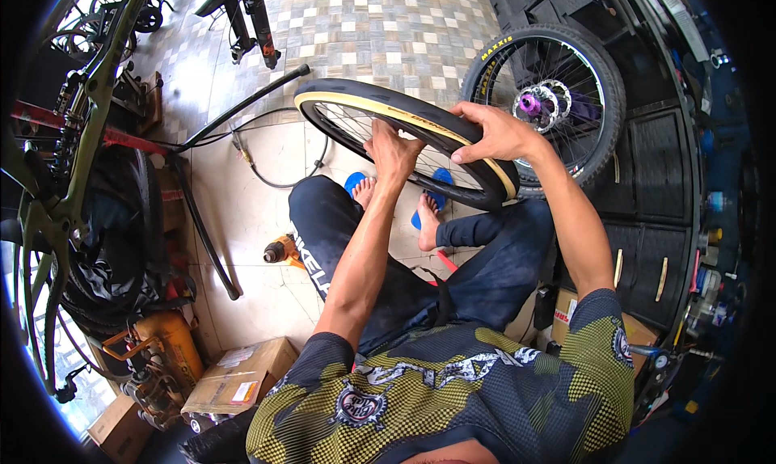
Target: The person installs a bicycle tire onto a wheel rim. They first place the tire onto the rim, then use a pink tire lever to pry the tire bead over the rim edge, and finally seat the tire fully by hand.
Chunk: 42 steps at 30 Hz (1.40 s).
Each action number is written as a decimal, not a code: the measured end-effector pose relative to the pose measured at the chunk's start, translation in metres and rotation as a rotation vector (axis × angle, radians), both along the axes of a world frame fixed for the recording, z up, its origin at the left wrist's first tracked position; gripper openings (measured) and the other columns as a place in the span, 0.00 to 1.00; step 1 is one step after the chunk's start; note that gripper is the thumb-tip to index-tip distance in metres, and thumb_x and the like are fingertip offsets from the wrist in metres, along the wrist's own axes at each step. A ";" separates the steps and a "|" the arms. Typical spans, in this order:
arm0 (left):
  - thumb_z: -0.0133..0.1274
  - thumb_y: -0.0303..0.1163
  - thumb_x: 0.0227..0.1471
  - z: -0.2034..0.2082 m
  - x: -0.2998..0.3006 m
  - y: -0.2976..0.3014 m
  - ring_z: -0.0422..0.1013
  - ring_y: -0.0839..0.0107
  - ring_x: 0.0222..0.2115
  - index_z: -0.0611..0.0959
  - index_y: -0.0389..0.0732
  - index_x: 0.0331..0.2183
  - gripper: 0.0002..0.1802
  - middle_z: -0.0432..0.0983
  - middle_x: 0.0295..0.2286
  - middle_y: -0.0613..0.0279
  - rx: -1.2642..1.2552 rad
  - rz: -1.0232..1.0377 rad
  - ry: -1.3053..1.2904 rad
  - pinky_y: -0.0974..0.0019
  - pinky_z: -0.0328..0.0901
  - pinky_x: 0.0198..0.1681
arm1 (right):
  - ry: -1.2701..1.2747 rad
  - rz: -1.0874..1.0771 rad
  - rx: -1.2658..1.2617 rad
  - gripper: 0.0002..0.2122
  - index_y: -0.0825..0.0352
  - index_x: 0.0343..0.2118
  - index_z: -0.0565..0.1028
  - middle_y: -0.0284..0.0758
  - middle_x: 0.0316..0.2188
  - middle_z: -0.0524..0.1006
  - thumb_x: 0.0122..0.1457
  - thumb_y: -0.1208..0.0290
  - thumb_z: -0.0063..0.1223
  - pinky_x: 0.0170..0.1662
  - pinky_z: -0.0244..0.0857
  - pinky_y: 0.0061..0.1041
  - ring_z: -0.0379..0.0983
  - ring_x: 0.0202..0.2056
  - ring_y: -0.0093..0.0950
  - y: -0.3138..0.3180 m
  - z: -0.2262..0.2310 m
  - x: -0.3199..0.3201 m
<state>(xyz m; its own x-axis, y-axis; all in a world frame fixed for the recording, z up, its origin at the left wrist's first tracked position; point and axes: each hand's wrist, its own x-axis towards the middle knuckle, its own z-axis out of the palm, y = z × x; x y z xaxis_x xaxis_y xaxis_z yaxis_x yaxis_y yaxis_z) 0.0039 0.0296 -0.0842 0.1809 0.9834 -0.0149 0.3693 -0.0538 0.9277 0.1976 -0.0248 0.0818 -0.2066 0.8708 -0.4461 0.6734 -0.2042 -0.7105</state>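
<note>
A bicycle wheel (349,135) with a black tire and tan sidewall (376,100) is held tilted above my lap. My right hand (495,132) is closed over the tire at the wheel's right side, thumb on the tan sidewall and fingers across the tread. Among the spokes, my left hand (394,150) is closed at the inner side of the rim, its fingers curled. The exact spot it grips is partly hidden by the hand itself.
A second wheel (477,84) with a knobby tire and purple hub leans against black drawers (656,165) at right. A bike frame (97,112) and black stand leg (206,229) are at left. An orange drill (283,250) lies by my knee. A cardboard box (242,375) sits lower left.
</note>
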 end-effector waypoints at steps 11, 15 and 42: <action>0.75 0.45 0.35 -0.002 -0.012 0.028 0.70 0.60 0.32 0.78 0.37 0.35 0.31 0.72 0.30 0.59 -0.054 0.066 0.008 0.53 0.63 0.42 | 0.070 -0.106 0.008 0.44 0.72 0.63 0.70 0.38 0.53 0.80 0.43 0.61 0.82 0.61 0.65 0.29 0.74 0.54 0.29 -0.076 -0.055 0.055; 0.76 0.47 0.35 -0.001 -0.013 0.037 0.72 0.62 0.33 0.80 0.36 0.37 0.33 0.75 0.30 0.60 -0.041 0.050 -0.013 0.57 0.67 0.40 | -0.030 -0.135 0.080 0.42 0.71 0.60 0.73 0.40 0.51 0.81 0.41 0.59 0.82 0.59 0.67 0.31 0.77 0.52 0.31 -0.081 -0.059 0.057; 0.74 0.30 0.41 0.024 -0.014 0.003 0.75 0.58 0.43 0.75 0.31 0.49 0.35 0.79 0.41 0.49 0.143 -0.083 -0.218 0.56 0.69 0.51 | -0.153 -0.216 0.608 0.25 0.61 0.64 0.72 0.46 0.56 0.79 0.67 0.56 0.59 0.54 0.74 0.40 0.78 0.54 0.49 -0.074 -0.041 -0.007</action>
